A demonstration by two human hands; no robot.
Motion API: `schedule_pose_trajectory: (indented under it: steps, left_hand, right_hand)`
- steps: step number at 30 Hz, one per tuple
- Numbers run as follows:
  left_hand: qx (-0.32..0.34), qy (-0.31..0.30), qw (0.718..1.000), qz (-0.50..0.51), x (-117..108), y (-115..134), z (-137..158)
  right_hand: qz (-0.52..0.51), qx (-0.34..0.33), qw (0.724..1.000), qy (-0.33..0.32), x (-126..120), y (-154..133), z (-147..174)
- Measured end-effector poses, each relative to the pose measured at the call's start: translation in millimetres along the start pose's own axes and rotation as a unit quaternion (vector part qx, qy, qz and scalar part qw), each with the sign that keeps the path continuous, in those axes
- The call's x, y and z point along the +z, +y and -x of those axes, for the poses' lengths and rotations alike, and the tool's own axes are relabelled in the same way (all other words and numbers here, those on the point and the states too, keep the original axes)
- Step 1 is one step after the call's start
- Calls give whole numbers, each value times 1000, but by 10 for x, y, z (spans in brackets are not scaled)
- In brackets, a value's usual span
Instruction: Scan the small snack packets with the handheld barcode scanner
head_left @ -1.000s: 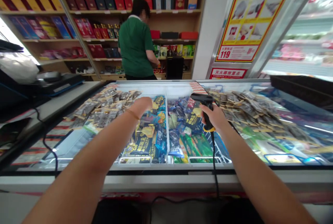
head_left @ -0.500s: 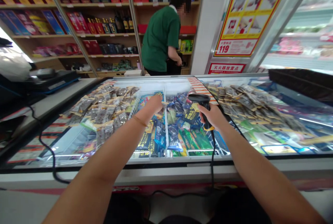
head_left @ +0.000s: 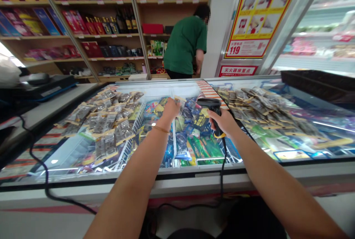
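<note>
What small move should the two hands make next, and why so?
I would perhaps bring the left hand a little nearer to the black scanner: the right hand holds it, while the left hand, apart from it, seems to have a small packet at its fingertips, though details are blurred.

Between one and two o'clock, a red-bordered wall poster reads "使用方法" along its top and "119" low down. At two o'clock, a red-and-white sign says "灭火器放置点". Yellow lettering on a dark packet, at four o'clock, is too blurred to read.
</note>
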State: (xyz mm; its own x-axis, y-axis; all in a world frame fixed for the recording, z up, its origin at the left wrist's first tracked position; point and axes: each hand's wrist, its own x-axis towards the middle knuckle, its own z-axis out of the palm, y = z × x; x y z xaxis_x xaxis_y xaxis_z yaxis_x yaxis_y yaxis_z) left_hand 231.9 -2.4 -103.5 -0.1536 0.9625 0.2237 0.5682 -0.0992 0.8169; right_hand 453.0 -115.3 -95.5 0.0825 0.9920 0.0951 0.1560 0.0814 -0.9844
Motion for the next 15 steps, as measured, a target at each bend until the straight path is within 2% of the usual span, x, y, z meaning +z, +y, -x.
schedule_pose_trajectory:
  steps: [4,8,11,15]
  left_hand:
    - [9,21,993,113,123,-46,4]
    - [3,2,965,263,142,-147,-43]
    - [-13,32,957,289,132,-195,-78]
    - [-18,53,964,261,131,-212,-92]
  right_hand:
    - [11,-1,1000,-3,-8,30,-3]
    - [41,-9,999,-35,47,33,45]
    - [77,-21,995,-57,117,-11,111]
    - [115,-30,992,-53,157,-60,161]
